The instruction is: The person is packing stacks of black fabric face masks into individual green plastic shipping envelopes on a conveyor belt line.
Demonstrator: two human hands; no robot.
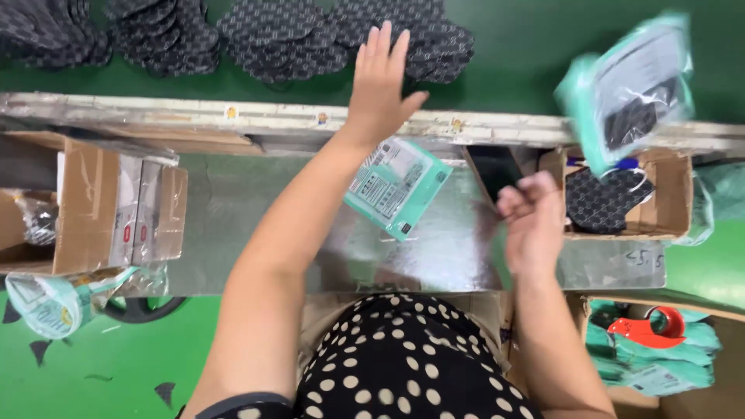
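Left carton [85, 206]: one open cardboard box at the left edge of the bench [233, 225], flaps up, contents unclear. Below it, one crumpled teal bag [46, 302] hangs off the bench edge.

Insole stacks [272, 35]: dark patterned insoles in about five loose heaps on the green belt [528, 46] beyond the metal rail [155, 112]. The count within each heap cannot be told. Judged light, thin and bendy; they should lift easily by an edge or toe end.

Left hand [380, 85]: reaching over the rail to the heaps, fingers spread wide and flat, holding nothing, tips at the nearest heap.

Teal packet [396, 186]: one flat printed bag lying on the bench just under the left forearm. Judged light, soft and slick; best taken at a corner or the open end.

Right hand [531, 221]: blurred above the bench, fingers curled in; whether anything is held cannot be told.

Flying packet [628, 85]: one teal bag with a dark insole inside, blurred in mid-air, upper right, apart from both hands.

Right carton [660, 202]: one small box holding at least one insole [601, 202].

Lower right: one red tape dispenser [648, 326] resting on a pile of teal bags [660, 368], number uncertain.
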